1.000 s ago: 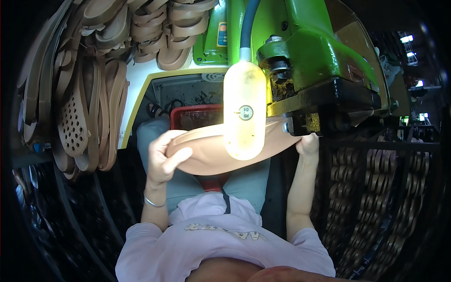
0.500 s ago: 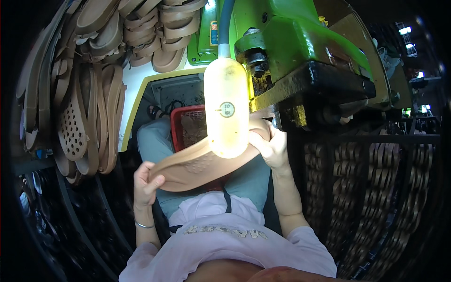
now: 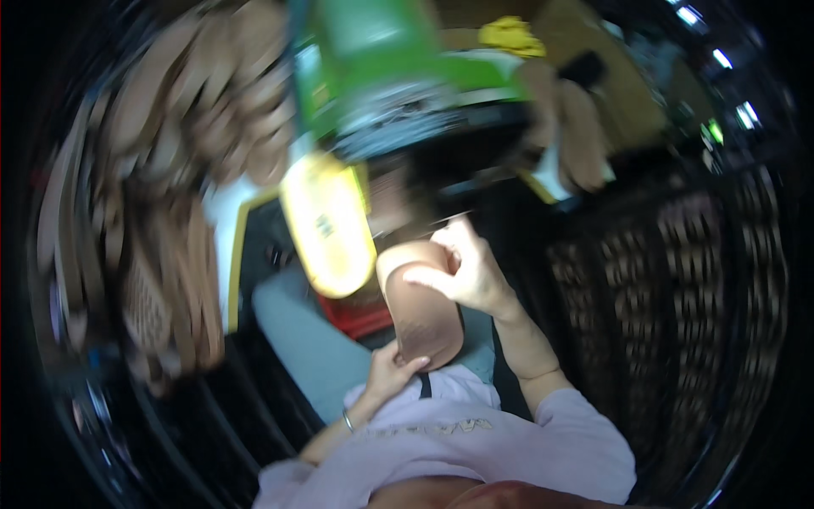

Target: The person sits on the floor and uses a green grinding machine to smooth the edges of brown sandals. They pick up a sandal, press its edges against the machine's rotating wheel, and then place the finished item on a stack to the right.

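Observation:
I hold a tan slipper sole (image 3: 424, 318) over my lap, its long side running away from me. My left hand (image 3: 392, 373) grips the near end, thumb on top beside a patch of small bumps. At the far end my right hand (image 3: 475, 270) is closed round the right edge, with the thumb laid across the upper face. A glowing yellow oval lamp (image 3: 329, 225) hangs just left of the sole's far end. Beyond it stands a green machine (image 3: 373, 42) with a dark lower part, blurred by motion.
Tan slippers (image 3: 212, 93) are heaped at the left, beside a white table with a yellow edge (image 3: 234, 263). A red basket (image 3: 352, 316) sits low between my legs. More tan pieces (image 3: 581, 127) and a yellow cloth-like thing (image 3: 511, 36) lie at the right back. Racks of slippers (image 3: 661, 339) stand at right.
The sole has turned from lying crosswise to pointing away from me. My left hand has come in to the right and nearer my body. The whole view has swung, shifting the lamp and machine leftward.

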`<state>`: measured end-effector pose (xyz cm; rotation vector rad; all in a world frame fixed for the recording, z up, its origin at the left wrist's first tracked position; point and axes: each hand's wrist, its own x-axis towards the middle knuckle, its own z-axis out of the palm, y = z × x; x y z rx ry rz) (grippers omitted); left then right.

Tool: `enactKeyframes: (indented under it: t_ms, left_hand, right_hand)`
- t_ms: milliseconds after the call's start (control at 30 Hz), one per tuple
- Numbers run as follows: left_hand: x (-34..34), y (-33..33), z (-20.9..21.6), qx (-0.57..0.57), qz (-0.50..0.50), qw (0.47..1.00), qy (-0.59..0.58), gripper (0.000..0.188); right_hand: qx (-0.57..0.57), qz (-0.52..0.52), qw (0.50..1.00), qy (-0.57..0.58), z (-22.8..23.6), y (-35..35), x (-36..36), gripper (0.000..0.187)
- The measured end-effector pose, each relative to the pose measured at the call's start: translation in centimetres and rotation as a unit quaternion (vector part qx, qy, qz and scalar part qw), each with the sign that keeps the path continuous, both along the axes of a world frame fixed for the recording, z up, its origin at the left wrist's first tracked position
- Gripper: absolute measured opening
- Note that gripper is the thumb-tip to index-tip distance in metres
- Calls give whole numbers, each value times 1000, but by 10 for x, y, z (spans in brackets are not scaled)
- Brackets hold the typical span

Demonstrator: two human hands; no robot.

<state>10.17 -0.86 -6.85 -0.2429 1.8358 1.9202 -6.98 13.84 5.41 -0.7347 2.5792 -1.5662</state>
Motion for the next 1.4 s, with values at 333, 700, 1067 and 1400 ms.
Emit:
enactKeyframes:
  t_ms: [333, 700, 1067, 1400]
  left_hand:
    - [-86, 15, -41, 87, 167, 975, 119, 32]
    - [-259, 54, 22, 162, 285, 925, 192, 26]
    - [-403, 63, 103, 152, 441, 846, 257, 56]
    - [-430, 56, 103, 67, 478, 840, 248, 51]
  right_hand:
    - [-395, -328, 858, 11, 42, 189, -60, 40]
    - [-560, -231, 792, -74, 14, 200, -169, 43]
    - [-287, -354, 889, -38, 12, 253, -384, 34]
    - [200, -356, 873, 267, 3, 177, -357, 40]
